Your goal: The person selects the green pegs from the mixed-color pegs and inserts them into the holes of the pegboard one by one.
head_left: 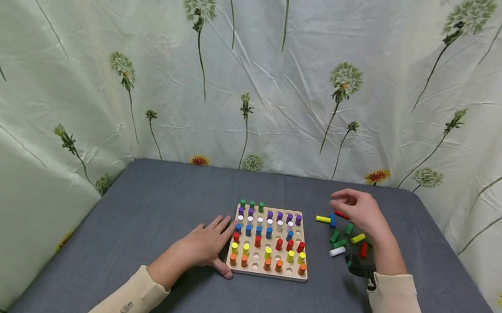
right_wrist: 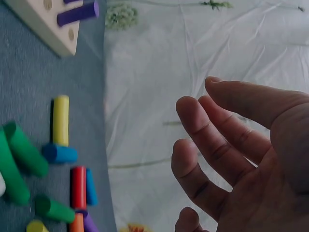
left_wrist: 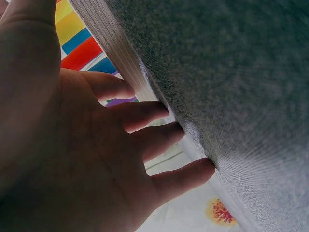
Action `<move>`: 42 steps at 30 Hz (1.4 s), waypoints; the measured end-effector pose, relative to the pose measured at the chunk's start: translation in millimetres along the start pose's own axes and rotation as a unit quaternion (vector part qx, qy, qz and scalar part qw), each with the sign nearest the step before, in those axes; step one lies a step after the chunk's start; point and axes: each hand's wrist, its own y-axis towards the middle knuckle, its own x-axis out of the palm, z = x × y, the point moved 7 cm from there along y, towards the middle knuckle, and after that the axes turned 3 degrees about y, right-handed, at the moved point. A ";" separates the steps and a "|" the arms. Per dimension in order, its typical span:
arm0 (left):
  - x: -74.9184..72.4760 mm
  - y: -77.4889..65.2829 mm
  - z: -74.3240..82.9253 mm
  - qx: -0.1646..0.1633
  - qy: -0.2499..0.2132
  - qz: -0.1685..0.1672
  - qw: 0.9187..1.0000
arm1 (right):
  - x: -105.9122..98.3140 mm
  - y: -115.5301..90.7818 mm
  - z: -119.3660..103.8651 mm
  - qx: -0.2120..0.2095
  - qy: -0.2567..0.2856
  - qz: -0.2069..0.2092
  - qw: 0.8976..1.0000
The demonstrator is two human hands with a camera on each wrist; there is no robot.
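Observation:
A wooden pegboard (head_left: 264, 274) holds upright pegs in rows of green, purple, white, blue, red, yellow and orange, with some holes bare. My left hand (head_left: 203, 243) lies along its left side, fingers spread and thumb by the front corner. In the left wrist view, that hand's fingertips reach the cloth beside the board's edge (left_wrist: 108, 36). To the right of the board, my right hand (head_left: 360, 210) hovers over loose pegs, fingers loosely bent and nothing between them. Below it lie a yellow peg (right_wrist: 61, 121), a blue peg (right_wrist: 60, 153) and a red peg (right_wrist: 78, 187).
More loose pegs lie right of the board, among them a white peg (head_left: 337, 251), a yellow peg (head_left: 357, 238) and several green ones. Grey cloth (head_left: 170, 193) covers the table. A flower-printed curtain (head_left: 262, 73) hangs behind and along the sides.

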 end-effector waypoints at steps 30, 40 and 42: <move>3.8 3.0 -3.2 -0.011 -0.003 -0.006 1.000 | -18.5 -0.3 73.2 0.102 -0.068 -0.011 0.992; 2.6 2.5 -2.1 -0.011 0.001 -0.005 1.000 | -11.7 4.7 87.8 0.129 -0.073 -0.015 0.989; 2.7 2.5 -2.1 -0.011 0.002 -0.005 1.000 | -10.4 4.6 89.5 0.131 -0.073 -0.017 0.988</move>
